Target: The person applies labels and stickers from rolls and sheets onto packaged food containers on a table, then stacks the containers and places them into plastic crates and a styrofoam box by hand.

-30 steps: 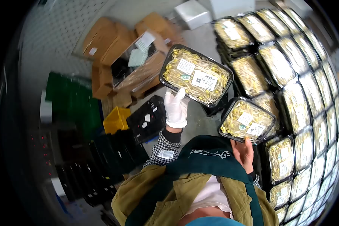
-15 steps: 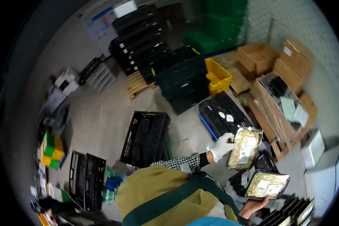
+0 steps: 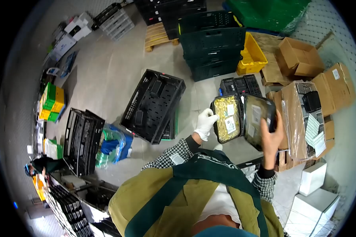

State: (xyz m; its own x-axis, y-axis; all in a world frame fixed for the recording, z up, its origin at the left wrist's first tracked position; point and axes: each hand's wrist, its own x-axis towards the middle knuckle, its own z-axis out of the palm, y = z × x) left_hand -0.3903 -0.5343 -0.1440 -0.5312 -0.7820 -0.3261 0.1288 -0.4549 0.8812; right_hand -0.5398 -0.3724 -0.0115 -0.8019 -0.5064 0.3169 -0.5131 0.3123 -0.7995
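Note:
In the head view, my left hand (image 3: 205, 124), in a white glove, grips the left edge of a black food tray (image 3: 227, 119). Under its clear film lie yellowish, strand-like pieces, and white labels are stuck on top. My bare right hand (image 3: 272, 136) is closed on the right side of a second black food tray (image 3: 252, 120), which is tilted and glossy under its film. Its contents look dark and blurred. The two trays are side by side, edges close or touching. Both are held above the floor in front of my body.
A black crate (image 3: 154, 104) stands on the floor ahead to the left, another black crate (image 3: 81, 142) farther left. Dark green crates (image 3: 211, 43) and a yellow crate (image 3: 252, 55) are ahead. Cardboard boxes (image 3: 298, 59) line the right. A person (image 3: 39, 166) is at far left.
My right hand has lifted its tray from low on the right to beside the left tray. The view has turned, and the left tray is now more upright and nearer the middle.

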